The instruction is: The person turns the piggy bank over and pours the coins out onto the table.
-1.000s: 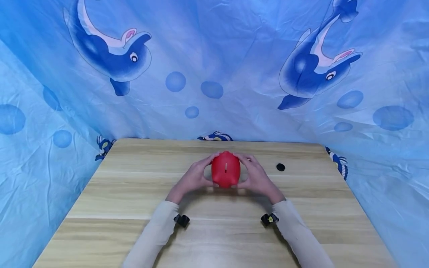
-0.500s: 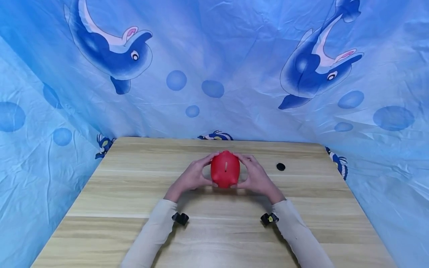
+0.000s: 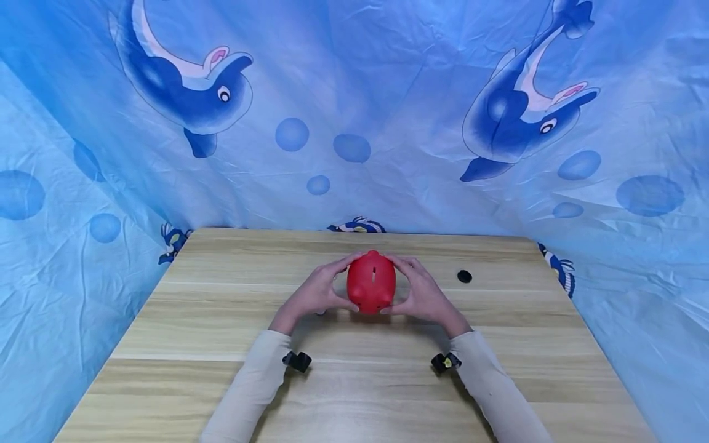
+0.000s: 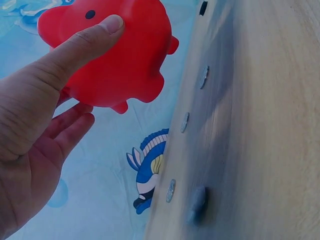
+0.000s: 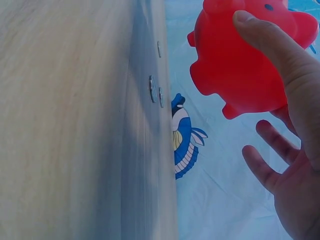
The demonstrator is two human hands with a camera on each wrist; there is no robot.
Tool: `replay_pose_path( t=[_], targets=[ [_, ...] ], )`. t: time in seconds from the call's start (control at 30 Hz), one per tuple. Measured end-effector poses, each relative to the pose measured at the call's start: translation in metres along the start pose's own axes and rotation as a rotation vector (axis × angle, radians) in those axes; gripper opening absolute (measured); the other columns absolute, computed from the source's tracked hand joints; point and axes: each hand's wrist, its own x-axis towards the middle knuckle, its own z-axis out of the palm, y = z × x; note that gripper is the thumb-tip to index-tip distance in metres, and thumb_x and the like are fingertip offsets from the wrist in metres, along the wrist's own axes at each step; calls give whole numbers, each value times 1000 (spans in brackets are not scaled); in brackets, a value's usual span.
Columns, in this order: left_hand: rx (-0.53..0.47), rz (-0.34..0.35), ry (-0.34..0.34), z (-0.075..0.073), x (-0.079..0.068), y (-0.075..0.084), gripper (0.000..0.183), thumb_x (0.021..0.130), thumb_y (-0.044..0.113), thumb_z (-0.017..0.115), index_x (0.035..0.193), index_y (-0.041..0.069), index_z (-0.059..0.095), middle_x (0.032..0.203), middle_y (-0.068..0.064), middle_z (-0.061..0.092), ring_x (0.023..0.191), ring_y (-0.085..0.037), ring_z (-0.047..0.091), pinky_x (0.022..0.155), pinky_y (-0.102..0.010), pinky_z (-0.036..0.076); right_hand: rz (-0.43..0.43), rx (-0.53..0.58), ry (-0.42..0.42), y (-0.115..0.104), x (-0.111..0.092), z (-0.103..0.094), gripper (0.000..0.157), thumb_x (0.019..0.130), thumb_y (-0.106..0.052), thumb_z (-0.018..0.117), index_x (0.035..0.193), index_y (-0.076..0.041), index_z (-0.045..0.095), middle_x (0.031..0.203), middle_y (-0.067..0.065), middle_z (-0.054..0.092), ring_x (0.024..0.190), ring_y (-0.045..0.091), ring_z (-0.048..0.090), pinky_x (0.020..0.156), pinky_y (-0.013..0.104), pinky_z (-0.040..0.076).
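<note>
A red piggy bank point(image 3: 371, 283) with a coin slot on its back is held between both hands. It hangs above the table, its feet apart from the wood in both wrist views. My left hand point(image 3: 320, 290) grips its left side, the thumb on the flank in the left wrist view. From the right, my right hand point(image 3: 422, 292) grips it the same way, with two fingers off it below. Under it lie several silver coins point(image 4: 185, 122), mostly hidden in the head view. One greyish shape point(image 4: 198, 204) on the wood there is blurred.
A small black disc point(image 3: 464, 276) lies on the wooden table point(image 3: 354, 394), right of the right hand. A blue curtain point(image 3: 388, 92) with printed dolphins hangs behind and along both sides of the table.
The piggy bank has shifted slightly left and tipped a little, its near end lower in the head view. Both hands keep their grip. A small object now shows beside the left wrist.
</note>
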Motion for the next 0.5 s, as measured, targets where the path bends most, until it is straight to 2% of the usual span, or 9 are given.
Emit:
replay_pose_path(
  t=[0.2,0.5],
  targets=[
    [-33,-14,-6,-1,0,2,104,71,28,96,158,30,39,154,0,50,138,-32,51,104,-59,50,14,6,-3,-3,-2,-3,111,62,-45,97,156,-35,40,141,1,51,128,25,49,88,53,59],
    [-166,2,-2,-3,-1,3,101,71,29,96,157,29,41,154,3,49,137,-30,53,106,-62,46,-10,48,15,-7,-3,-8,108,62,-53,94,155,-36,41,141,2,53,123,34,54,84,57,59]
  ],
)
